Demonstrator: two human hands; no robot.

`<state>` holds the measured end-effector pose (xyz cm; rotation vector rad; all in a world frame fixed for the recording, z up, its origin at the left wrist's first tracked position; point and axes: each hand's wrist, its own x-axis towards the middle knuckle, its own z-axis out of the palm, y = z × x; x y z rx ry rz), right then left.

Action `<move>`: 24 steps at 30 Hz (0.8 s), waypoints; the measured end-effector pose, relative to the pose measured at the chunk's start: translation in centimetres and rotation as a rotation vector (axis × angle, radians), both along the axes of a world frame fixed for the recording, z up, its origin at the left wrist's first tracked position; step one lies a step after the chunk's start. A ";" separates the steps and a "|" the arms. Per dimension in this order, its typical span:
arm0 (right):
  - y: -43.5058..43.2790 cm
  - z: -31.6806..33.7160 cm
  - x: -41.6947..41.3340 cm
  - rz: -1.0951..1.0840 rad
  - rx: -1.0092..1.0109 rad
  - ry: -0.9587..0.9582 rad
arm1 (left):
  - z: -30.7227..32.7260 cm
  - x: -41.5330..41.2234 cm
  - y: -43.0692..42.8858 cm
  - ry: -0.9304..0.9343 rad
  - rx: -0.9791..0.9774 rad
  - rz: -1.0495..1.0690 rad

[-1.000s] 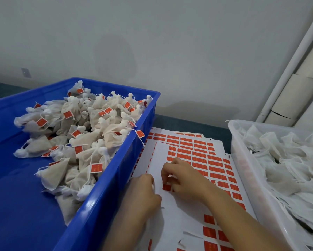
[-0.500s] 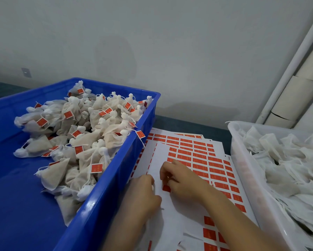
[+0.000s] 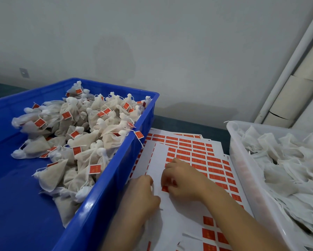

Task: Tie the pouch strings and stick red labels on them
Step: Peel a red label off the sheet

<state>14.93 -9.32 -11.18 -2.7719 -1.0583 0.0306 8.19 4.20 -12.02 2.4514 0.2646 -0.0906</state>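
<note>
Red label (image 3: 165, 188), probably paper-thin, limp and tacky, sits on the white sheet (image 3: 172, 212) between the hands and should peel best from a corner. The right hand (image 3: 183, 180) pinches at it, while the left hand (image 3: 143, 193) rests curled beside it; whether it holds anything I cannot tell. A blue crate (image 3: 105, 180) of tagged pouches (image 3: 90, 136) crowds the left, a white bin (image 3: 242, 171) of untied pouches (image 3: 287, 160) the right.

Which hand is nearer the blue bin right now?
Left. The left hand sits right beside the blue bin, by its right wall. The right hand is farther right, over the label sheet, pinching a red label.
</note>
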 end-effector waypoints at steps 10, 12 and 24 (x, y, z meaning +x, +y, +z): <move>-1.4 -0.2 -0.3 0.012 0.031 -0.074 | 0.5 0.2 0.0 0.014 -0.047 0.023; -2.6 -0.2 -0.7 -0.027 0.078 -0.093 | 0.5 0.2 0.0 0.011 -0.048 0.019; -5.2 1.8 -3.9 -0.367 0.676 -0.071 | 0.9 -0.4 0.1 0.013 -0.009 0.002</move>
